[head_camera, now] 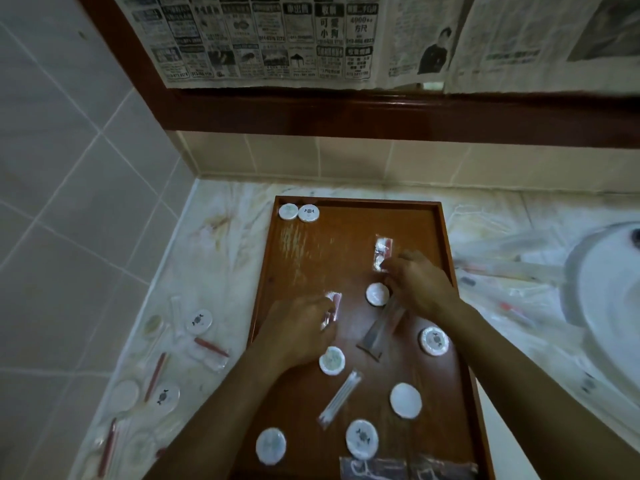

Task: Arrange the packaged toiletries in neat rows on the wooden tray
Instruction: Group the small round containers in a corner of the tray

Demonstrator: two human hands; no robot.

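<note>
On the wooden tray [349,358], we note our right hand [420,284] nearer the far-right sachet [383,252], pinching its near end, long axis running toward the far rim, while our left hand [299,329] grips a second sachet [331,306] mid-tray.

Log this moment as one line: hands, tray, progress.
left hand: grips clear packet | right hand: on packet | wooden tray: two round packs aligned far-left corner | rest scattered
</note>
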